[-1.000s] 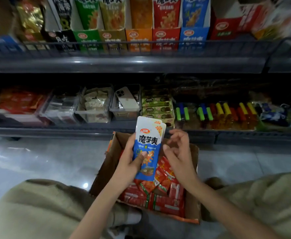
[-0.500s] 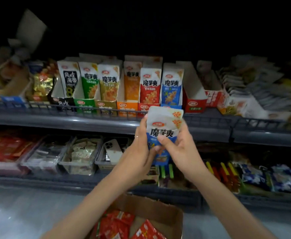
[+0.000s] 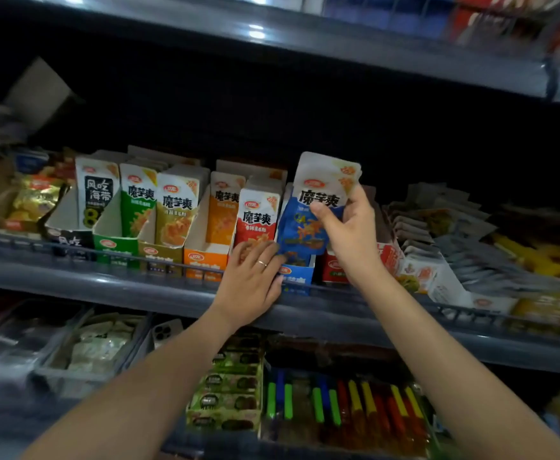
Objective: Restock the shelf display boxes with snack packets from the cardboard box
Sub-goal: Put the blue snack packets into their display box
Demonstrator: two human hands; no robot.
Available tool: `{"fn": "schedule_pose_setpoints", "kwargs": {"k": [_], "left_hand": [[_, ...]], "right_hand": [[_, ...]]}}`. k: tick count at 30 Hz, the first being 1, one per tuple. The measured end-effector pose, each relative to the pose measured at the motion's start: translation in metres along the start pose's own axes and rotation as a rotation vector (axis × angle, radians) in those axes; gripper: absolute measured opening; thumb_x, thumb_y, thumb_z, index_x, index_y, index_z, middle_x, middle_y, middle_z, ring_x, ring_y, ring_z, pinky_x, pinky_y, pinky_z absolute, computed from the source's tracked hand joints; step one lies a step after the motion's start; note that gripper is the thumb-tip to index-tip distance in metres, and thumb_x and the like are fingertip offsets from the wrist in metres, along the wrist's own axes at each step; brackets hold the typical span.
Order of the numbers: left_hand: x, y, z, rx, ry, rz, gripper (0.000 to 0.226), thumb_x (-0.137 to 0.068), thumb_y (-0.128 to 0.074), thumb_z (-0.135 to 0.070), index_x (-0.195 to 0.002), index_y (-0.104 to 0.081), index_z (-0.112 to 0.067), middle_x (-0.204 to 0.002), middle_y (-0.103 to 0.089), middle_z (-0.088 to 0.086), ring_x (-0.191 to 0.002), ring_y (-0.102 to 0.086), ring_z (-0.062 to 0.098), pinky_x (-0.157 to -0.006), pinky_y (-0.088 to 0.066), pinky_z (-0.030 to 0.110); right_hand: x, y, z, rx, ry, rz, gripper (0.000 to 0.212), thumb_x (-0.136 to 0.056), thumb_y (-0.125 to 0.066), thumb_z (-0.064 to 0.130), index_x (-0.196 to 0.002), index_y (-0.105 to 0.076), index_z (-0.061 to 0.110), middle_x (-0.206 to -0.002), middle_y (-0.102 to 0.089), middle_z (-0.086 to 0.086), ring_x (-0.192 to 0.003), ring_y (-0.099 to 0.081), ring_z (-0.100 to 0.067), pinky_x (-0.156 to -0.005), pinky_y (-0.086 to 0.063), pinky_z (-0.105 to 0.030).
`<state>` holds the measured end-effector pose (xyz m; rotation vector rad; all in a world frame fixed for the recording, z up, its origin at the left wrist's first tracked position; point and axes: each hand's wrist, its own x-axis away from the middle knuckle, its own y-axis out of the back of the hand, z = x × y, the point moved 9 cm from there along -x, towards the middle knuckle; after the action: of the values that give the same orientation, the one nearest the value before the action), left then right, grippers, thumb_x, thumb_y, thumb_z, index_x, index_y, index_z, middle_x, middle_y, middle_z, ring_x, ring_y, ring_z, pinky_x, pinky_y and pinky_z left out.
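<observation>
A blue-and-white snack packet [image 3: 321, 190] stands upright, its lower end in the mouth of the blue display box [image 3: 297, 275] on the middle shelf. My right hand [image 3: 350, 237] grips the packet by its right side. My left hand [image 3: 252, 280] lies with straight fingers against the front of the blue box and the packet's bottom edge. Left of it stand the red display box's packets [image 3: 257, 214], then the orange box [image 3: 204, 258], gold, green and black ones. The cardboard box is out of view.
A low wire rail [image 3: 112, 257] runs along the shelf's front edge. Stacked grey and white packets [image 3: 438, 234] fill the shelf to the right. Below are clear bins [image 3: 83, 356], a phone [image 3: 167, 330], green boxes and coloured stick snacks [image 3: 355, 406]. Another shelf [image 3: 338, 44] hangs overhead.
Both hands rose from the cardboard box to the middle shelf with the blue packet. My left hand let go of it and moved to the blue box's front; my right hand now holds it.
</observation>
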<state>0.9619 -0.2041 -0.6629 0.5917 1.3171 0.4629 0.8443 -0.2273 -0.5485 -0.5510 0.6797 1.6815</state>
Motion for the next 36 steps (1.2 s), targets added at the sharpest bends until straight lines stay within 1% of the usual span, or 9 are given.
{"fn": "schedule_pose_setpoints", "kwargs": {"k": [6,10,12,18,21,25,30,34,36], "left_hand": [[0.006,-0.002,0.0,-0.054,0.006,-0.118,0.033,-0.09,-0.039,-0.031,-0.106,-0.061,-0.012,-0.114,-0.062,0.007,-0.112,-0.046,0.023,-0.099,-0.028,0.044],[0.009,0.002,0.0,-0.062,-0.005,-0.208,0.031,-0.089,-0.038,-0.031,-0.109,-0.055,-0.013,-0.117,-0.049,0.006,-0.109,-0.044,0.022,-0.098,-0.028,0.043],[0.009,0.003,0.0,-0.056,-0.001,-0.235,0.029,-0.088,-0.038,-0.032,-0.109,-0.049,-0.015,-0.116,-0.041,0.005,-0.107,-0.043,0.021,-0.097,-0.029,0.042],[0.009,0.002,0.001,-0.047,-0.009,-0.25,0.028,-0.087,-0.04,-0.031,-0.109,-0.048,-0.016,-0.116,-0.04,0.005,-0.104,-0.043,0.022,-0.097,-0.03,0.041],[0.009,0.003,0.001,-0.041,-0.006,-0.249,0.029,-0.086,-0.04,-0.032,-0.109,-0.047,-0.016,-0.116,-0.04,0.005,-0.102,-0.043,0.022,-0.096,-0.029,0.041],[0.008,0.002,0.002,-0.044,0.003,-0.233,0.03,-0.086,-0.039,-0.033,-0.11,-0.046,-0.017,-0.116,-0.04,0.006,-0.1,-0.043,0.023,-0.096,-0.029,0.041],[0.008,0.001,0.002,-0.027,0.01,-0.215,0.03,-0.086,-0.039,-0.032,-0.11,-0.046,-0.015,-0.116,-0.04,0.006,-0.099,-0.043,0.023,-0.095,-0.03,0.04],[0.008,0.002,0.003,-0.014,0.021,-0.207,0.029,-0.087,-0.038,-0.033,-0.11,-0.046,-0.016,-0.115,-0.04,0.005,-0.097,-0.043,0.023,-0.094,-0.03,0.04],[0.008,0.002,0.003,-0.014,0.019,-0.2,0.029,-0.087,-0.038,-0.033,-0.109,-0.046,-0.016,-0.115,-0.039,0.005,-0.096,-0.043,0.022,-0.094,-0.03,0.039]], "right_hand": [[-0.009,0.002,-0.047,-0.245,-0.173,-0.111,0.023,-0.089,-0.06,0.004,-0.101,-0.05,0.021,-0.102,-0.063,0.006,-0.089,-0.064,0.002,-0.076,-0.053,-0.02],[-0.01,0.004,-0.066,-0.234,-0.182,-0.127,0.023,-0.09,-0.059,0.007,-0.102,-0.05,0.025,-0.108,-0.062,0.005,-0.102,-0.062,-0.007,-0.088,-0.052,-0.028],[-0.014,0.006,-0.071,-0.242,-0.166,-0.096,0.025,-0.09,-0.06,0.008,-0.102,-0.05,0.027,-0.111,-0.063,0.004,-0.106,-0.061,-0.011,-0.091,-0.051,-0.031],[-0.021,-0.007,-0.072,-0.055,-0.058,0.095,0.025,-0.086,-0.063,0.002,-0.101,-0.052,0.018,-0.102,-0.062,0.01,-0.091,-0.062,0.008,-0.073,-0.049,-0.011],[-0.013,-0.021,-0.084,0.036,-0.102,0.228,0.029,-0.086,-0.064,0.005,-0.104,-0.052,0.024,-0.104,-0.062,0.013,-0.095,-0.062,0.007,-0.076,-0.05,-0.013],[-0.002,-0.029,-0.093,0.091,-0.15,0.305,0.056,-0.084,-0.066,0.002,-0.118,-0.038,0.037,-0.117,-0.054,0.014,-0.108,-0.056,0.002,-0.092,-0.051,-0.026],[-0.003,-0.03,-0.072,0.431,-0.007,0.357,0.106,-0.076,-0.074,0.002,-0.14,-0.002,0.045,-0.146,-0.015,0.015,-0.115,-0.037,0.015,-0.083,-0.049,-0.012],[-0.005,-0.028,-0.065,0.591,0.025,0.301,0.085,-0.075,-0.075,0.004,-0.137,-0.027,0.037,-0.141,-0.038,0.006,-0.12,-0.047,-0.006,-0.082,-0.055,-0.027],[-0.006,-0.026,-0.064,0.598,0.023,0.258,0.078,-0.076,-0.074,0.003,-0.135,-0.033,0.032,-0.137,-0.044,0.005,-0.118,-0.05,-0.009,-0.083,-0.055,-0.029]]}}
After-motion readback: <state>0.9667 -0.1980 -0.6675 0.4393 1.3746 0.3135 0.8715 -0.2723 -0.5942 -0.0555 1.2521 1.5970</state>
